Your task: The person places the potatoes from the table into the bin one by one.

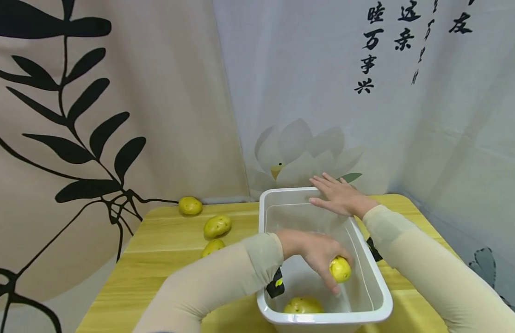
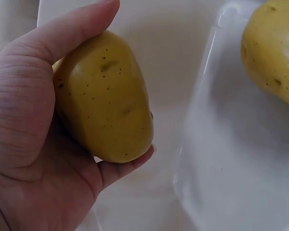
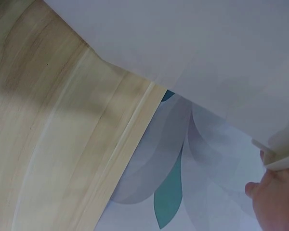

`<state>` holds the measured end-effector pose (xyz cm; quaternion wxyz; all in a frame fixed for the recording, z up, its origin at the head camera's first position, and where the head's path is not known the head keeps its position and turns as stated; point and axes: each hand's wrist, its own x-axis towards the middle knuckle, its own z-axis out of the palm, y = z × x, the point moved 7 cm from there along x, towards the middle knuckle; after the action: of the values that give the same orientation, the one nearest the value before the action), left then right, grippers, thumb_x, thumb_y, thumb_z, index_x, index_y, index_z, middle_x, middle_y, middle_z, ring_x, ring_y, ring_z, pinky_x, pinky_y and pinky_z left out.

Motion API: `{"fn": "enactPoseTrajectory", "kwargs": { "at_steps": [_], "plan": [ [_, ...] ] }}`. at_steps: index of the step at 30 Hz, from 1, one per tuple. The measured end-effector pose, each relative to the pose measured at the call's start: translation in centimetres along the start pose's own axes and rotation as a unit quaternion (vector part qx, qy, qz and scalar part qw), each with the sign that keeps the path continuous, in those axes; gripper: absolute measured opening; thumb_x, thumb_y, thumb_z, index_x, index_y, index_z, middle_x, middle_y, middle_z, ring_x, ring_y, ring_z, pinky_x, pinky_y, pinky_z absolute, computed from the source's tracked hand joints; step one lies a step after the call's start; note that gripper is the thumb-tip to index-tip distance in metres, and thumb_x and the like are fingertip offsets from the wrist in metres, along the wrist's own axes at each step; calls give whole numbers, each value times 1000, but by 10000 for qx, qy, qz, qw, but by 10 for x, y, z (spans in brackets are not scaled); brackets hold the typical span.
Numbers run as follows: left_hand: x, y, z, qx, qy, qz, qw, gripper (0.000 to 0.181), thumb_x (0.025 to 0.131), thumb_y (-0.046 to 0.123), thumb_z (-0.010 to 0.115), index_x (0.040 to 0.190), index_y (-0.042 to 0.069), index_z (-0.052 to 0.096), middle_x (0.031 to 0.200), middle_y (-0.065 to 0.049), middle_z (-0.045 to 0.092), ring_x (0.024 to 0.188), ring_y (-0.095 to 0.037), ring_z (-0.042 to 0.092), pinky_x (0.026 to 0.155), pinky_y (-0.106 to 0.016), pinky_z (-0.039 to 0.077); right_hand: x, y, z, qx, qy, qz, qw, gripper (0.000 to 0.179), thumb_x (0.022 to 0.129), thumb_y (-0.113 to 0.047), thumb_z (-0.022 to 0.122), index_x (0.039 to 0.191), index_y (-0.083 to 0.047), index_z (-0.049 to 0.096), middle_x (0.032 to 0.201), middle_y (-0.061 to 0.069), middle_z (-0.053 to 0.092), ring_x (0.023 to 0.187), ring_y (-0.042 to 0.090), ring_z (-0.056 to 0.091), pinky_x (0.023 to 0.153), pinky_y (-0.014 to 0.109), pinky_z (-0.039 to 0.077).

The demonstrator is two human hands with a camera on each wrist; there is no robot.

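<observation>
My left hand [image 1: 319, 256] reaches down inside a white plastic bin [image 1: 263, 222] and grips a yellow potato [image 1: 340, 269], thumb on one side and fingers on the other. The left wrist view shows this potato [image 2: 106, 103], dark-speckled, against the palm. Below it, another potato [image 1: 304, 305] lies on the bin's floor near the front wall. At the bin's far right corner, my right hand [image 1: 340, 196] rests on the rim with its fingers extended. Only part of the right hand [image 3: 274, 197] appears in its wrist view, beside the rim.
Left of the bin on the wood-grain table [image 1: 157, 259] lie a potato [image 1: 190, 205] at the back edge, a second potato [image 1: 217, 226] nearer, and a third potato [image 1: 213, 247] partly hidden by my left sleeve. A printed curtain [image 1: 178, 101] hangs behind the table.
</observation>
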<state>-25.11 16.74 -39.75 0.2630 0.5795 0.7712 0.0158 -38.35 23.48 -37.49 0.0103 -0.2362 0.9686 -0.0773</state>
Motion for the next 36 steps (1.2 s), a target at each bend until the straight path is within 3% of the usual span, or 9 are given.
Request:
{"fn": "enactPoseTrajectory", "kwargs": {
  "at_steps": [9, 23, 31, 36],
  "plan": [
    [2, -2, 7, -145, -148, -66, 9998, 49, 72, 47, 81, 114, 30, 61, 94, 17, 58, 85, 0, 55, 72, -15, 43, 3, 6, 4, -36, 60, 99, 9999, 78, 94, -69, 30, 155, -22, 16, 160, 2, 12, 147, 28, 2, 110, 64, 6],
    [5, -4, 18, 252, -267, -389, 9986, 52, 66, 48, 85, 110, 31, 63, 89, 17, 58, 83, -1, 54, 71, -14, 41, -4, -4, -4, 63, 97, -1, 9999, 76, 96, -64, 33, 155, -18, 19, 160, 8, 14, 146, 33, 4, 108, 67, 6],
    [4, -4, 27, 167, -722, -429, 9963, 56, 66, 45, 87, 113, 27, 62, 94, 15, 57, 88, -3, 53, 75, -15, 40, -2, 2, 0, 97, 55, 58, 9999, 77, 95, -67, 31, 155, -22, 18, 160, 4, 14, 147, 29, 2, 109, 65, 6],
    [1, -6, 32, 29, -913, -532, 9944, 51, 66, 42, 87, 107, 26, 62, 93, 13, 57, 88, -2, 52, 74, -15, 41, -4, -3, -3, 138, 113, -22, 9998, 75, 96, -64, 33, 155, -19, 20, 159, 8, 16, 146, 33, 5, 108, 66, 7]
  ]
}}
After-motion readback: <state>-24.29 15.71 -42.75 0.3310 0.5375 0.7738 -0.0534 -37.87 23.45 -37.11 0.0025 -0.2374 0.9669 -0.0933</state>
